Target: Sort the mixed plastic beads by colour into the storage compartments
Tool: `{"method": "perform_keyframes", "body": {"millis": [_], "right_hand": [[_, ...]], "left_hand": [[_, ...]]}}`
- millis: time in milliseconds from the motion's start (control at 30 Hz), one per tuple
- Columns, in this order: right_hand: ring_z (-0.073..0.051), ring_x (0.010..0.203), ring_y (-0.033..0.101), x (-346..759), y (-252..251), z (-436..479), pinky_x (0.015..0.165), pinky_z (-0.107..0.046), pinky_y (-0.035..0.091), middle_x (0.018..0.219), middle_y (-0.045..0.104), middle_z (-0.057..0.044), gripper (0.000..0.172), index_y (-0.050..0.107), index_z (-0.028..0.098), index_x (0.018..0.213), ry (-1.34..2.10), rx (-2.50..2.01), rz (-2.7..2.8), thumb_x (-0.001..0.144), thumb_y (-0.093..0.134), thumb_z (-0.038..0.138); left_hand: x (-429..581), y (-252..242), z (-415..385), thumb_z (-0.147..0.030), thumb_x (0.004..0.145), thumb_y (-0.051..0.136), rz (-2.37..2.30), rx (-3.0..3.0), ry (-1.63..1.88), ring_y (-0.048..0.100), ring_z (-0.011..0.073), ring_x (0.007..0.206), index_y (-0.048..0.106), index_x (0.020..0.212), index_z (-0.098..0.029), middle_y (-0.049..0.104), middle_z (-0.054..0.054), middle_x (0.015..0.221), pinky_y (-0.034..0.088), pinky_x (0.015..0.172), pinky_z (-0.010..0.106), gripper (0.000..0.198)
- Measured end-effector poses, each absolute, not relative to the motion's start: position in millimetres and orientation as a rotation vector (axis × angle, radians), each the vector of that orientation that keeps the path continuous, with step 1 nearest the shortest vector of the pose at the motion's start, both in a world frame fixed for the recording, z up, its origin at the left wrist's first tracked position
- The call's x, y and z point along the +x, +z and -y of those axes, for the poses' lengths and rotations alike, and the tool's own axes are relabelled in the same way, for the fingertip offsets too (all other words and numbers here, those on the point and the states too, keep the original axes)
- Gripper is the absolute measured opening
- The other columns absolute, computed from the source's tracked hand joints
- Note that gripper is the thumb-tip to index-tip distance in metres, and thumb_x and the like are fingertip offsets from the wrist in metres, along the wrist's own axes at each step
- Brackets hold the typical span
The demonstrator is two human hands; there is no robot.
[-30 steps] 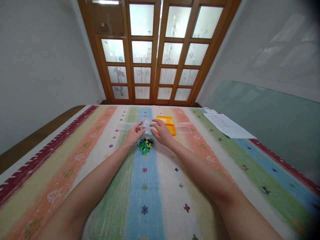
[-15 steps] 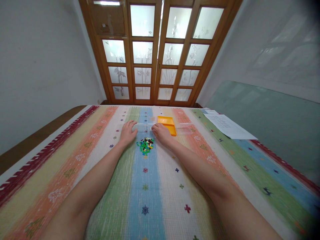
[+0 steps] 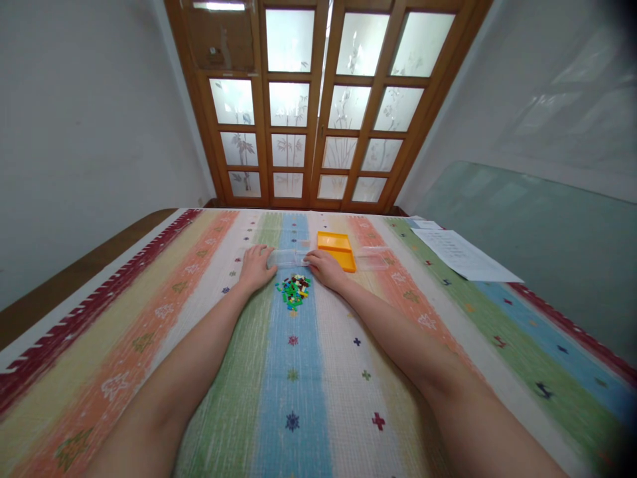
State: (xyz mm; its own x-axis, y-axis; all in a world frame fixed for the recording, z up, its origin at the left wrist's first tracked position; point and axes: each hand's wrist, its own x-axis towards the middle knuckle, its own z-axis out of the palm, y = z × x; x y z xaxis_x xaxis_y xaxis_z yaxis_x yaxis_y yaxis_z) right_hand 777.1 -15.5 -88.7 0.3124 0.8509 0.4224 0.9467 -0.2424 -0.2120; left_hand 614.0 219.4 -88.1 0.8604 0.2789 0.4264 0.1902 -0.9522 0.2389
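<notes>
Between my hands lies a clear plastic box [image 3: 283, 259], flat on the striped tablecloth. My left hand [image 3: 255, 268] is at its left end, thumb and fingers curved around the edge. The fingers of my right hand [image 3: 324, 267] are bent together at the box's right end; their tips are small and partly hidden. On the near side, a loose pile of small toy bricks [image 3: 293, 291] in green, blue, yellow, white and dark red sits on the blue stripe. Just beyond my right hand is a yellow two-part tray [image 3: 336, 241], partly covered by that hand.
Another clear plastic container [image 3: 373, 259] lies right of the yellow tray. Printed paper sheets [image 3: 465, 253] rest near the table's right edge. The tablecloth [image 3: 293, 358] covers the table, with wooden glazed doors [image 3: 321, 113] behind it.
The view has shifted slightly, moving the whole scene a little to the right. My left thumb and fingers sit closer around the box's end. The brick pile looks the same.
</notes>
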Motion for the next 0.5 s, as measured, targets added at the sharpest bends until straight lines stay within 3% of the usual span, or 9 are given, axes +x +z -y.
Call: {"method": "perform_keyframes", "body": {"millis": [100, 233, 400, 500], "right_hand": [[-0.023, 0.119, 0.059, 785, -92, 20, 0.104, -0.038, 0.045, 0.126, 0.067, -0.012, 0.027, 0.072, 0.018, 0.119, -0.303, -2.054, 1.637, 0.097, 0.056, 0.012], [-0.024, 0.118, 0.058, 784, -88, 23, 0.104, -0.039, 0.045, 0.126, 0.066, -0.013, 0.026, 0.069, 0.017, 0.121, -0.353, -2.018, 1.616, 0.096, 0.06, 0.017], [-0.025, 0.116, 0.059, 755, -65, 4, 0.104, -0.039, 0.043, 0.121, 0.069, -0.012, 0.023, 0.069, 0.017, 0.119, -0.441, -2.083, 1.732, 0.103, 0.055, 0.026], [-0.026, 0.12, 0.058, 737, -47, -18, 0.105, -0.04, 0.041, 0.126, 0.068, -0.012, 0.028, 0.066, 0.018, 0.127, -0.473, -2.183, 1.879, 0.103, 0.057, 0.031]], "left_hand": [[614, -93, -227, -0.045, 0.091, 0.063, -0.364, 2.847, 0.63, 0.034, 0.0395, 0.15, 0.055, 0.149, -0.026, 0.051, 0.012, 0.155, 0.021, 0.124, 0.067, 0.061], [613, -94, -235, -0.041, 0.093, 0.061, -0.281, 2.844, 0.589, 0.024, 0.0398, 0.155, 0.06, 0.143, -0.032, 0.055, 0.006, 0.154, 0.012, 0.123, 0.075, 0.05], [611, -91, -234, -0.041, 0.095, 0.061, -0.213, 2.852, 0.615, 0.021, 0.0372, 0.157, 0.064, 0.136, -0.031, 0.046, 0.005, 0.162, 0.013, 0.125, 0.072, 0.043], [610, -90, -232, -0.042, 0.097, 0.057, -0.177, 2.847, 0.615, 0.023, 0.0353, 0.157, 0.061, 0.139, -0.03, 0.049, 0.005, 0.16, 0.012, 0.126, 0.07, 0.043]]}}
